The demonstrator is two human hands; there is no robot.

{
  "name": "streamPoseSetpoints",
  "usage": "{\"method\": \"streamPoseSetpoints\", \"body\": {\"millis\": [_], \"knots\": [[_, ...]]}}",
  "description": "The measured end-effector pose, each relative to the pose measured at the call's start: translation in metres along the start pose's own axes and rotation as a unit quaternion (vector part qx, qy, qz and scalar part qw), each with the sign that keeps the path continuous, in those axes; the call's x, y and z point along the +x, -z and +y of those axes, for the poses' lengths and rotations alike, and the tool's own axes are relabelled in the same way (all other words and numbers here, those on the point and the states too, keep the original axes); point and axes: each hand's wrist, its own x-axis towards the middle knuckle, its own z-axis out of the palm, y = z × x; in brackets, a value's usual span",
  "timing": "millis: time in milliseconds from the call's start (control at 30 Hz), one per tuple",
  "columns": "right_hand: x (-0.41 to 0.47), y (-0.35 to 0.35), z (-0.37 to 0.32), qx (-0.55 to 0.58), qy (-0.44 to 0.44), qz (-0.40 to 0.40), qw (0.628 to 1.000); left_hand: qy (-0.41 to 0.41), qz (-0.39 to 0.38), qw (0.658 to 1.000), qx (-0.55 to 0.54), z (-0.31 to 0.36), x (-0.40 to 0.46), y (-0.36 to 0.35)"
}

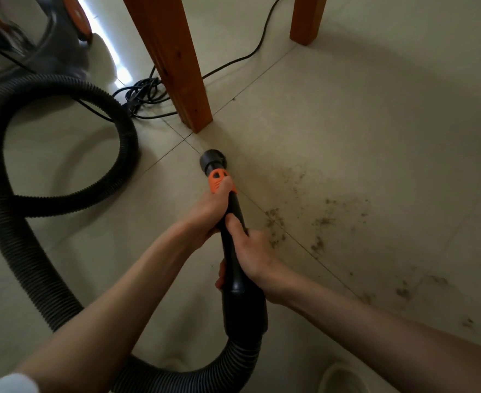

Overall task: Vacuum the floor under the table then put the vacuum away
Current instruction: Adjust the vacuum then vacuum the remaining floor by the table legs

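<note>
While both hands grip the black wand [235, 251], left hand [208, 214] ahead of right hand [254, 256], its nozzle [212, 160] sits near the table leg [174, 66], left of the debris [318, 222].

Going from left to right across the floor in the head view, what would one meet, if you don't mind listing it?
Looped grey hose → tangled black cord → near table leg → vacuum nozzle → scattered dirt.

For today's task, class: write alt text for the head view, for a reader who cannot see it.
Two bare hands, left hand ahead of right hand, grip a black plastic vacuum wand with an orange collar, its nozzle near brown dirt specks on the pale tiled floor. A grey ribbed hose loops left toward the vacuum body, beside orange-brown wooden table legs.
</note>
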Motion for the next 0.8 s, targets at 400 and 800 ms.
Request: {"method": "streamPoseSetpoints", "body": {"millis": [400, 800], "knots": [[-0.016, 0.017, 0.006, 0.061, -0.023, 0.029, 0.997, 0.013, -0.014, 0.999, 0.048, 0.004, 0.002, -0.026], [-0.027, 0.03, 0.004, 0.083, -0.009, 0.077, 0.994, -0.009, -0.077, 0.996, 0.051, 0.015, -0.001, -0.048]]}}
